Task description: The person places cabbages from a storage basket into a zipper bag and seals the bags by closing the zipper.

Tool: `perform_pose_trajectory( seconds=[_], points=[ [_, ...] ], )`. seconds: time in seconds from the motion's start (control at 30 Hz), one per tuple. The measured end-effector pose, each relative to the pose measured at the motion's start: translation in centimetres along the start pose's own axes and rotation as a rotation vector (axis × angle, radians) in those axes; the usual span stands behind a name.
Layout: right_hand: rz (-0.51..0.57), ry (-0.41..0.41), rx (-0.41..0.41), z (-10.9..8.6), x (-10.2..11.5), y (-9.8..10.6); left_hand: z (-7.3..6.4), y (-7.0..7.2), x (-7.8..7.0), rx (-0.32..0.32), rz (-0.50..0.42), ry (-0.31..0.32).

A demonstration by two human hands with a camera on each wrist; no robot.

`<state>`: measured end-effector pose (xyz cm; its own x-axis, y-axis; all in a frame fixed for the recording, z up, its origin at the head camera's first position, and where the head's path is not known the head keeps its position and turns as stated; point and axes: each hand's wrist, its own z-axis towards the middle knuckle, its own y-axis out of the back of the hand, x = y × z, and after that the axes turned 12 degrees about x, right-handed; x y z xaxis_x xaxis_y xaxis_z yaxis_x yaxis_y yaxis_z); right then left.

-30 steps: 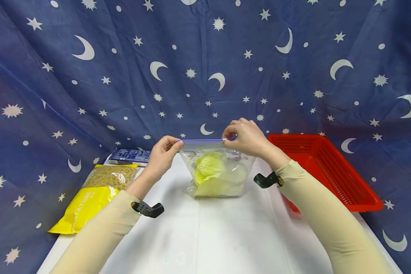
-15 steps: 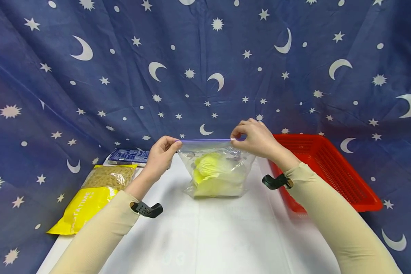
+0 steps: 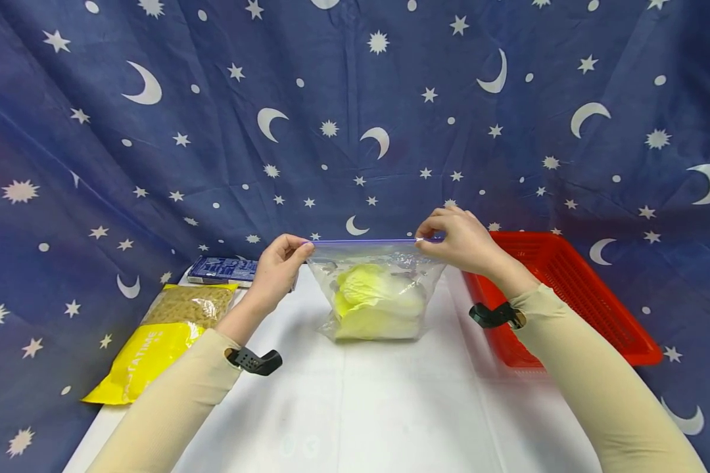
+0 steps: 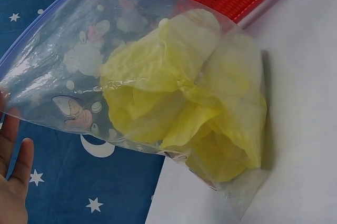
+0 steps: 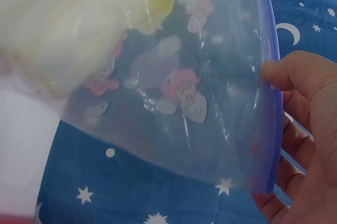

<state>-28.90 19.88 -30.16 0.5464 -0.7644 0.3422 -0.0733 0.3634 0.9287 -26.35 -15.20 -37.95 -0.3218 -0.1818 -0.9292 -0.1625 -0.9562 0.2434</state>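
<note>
A clear zip bag (image 3: 325, 263) with a purple top edge and printed cartoon figures stands on the white table. Inside it lies a pale yellow-green cabbage (image 3: 363, 295), its leaves showing through the plastic in the left wrist view. My left hand (image 3: 279, 269) pinches the left end of the purple edge between thumb and forefinger. Near the right end, my right hand (image 3: 461, 242) pinches a small white slider (image 3: 419, 240) on that edge. In the right wrist view, thumb and fingers lie on either side of the purple edge.
To the right stands a red plastic basket (image 3: 597, 309), partly behind the right forearm. A yellow pasta bag (image 3: 154, 355) lies at the left, beside a dark blue packet (image 3: 221, 270). A blue curtain (image 3: 343, 131) with moons and stars hangs behind the table.
My right hand has moved to the right along the purple edge, the slider pinched in its fingers. My left hand has stayed at the left end.
</note>
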Motion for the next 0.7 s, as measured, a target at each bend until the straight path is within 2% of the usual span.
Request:
perform_pose_trajectory(
  seconds=[0.33,0.7],
  points=[
    [-0.006,0.036,-0.017,-0.7,-1.1,0.3,0.1,0.0,0.0,-0.001,0.001,-0.005],
    [-0.016,0.018,-0.013,-1.4,-1.9,0.5,0.2,0.1,0.0,0.011,0.012,0.015]
  ],
)
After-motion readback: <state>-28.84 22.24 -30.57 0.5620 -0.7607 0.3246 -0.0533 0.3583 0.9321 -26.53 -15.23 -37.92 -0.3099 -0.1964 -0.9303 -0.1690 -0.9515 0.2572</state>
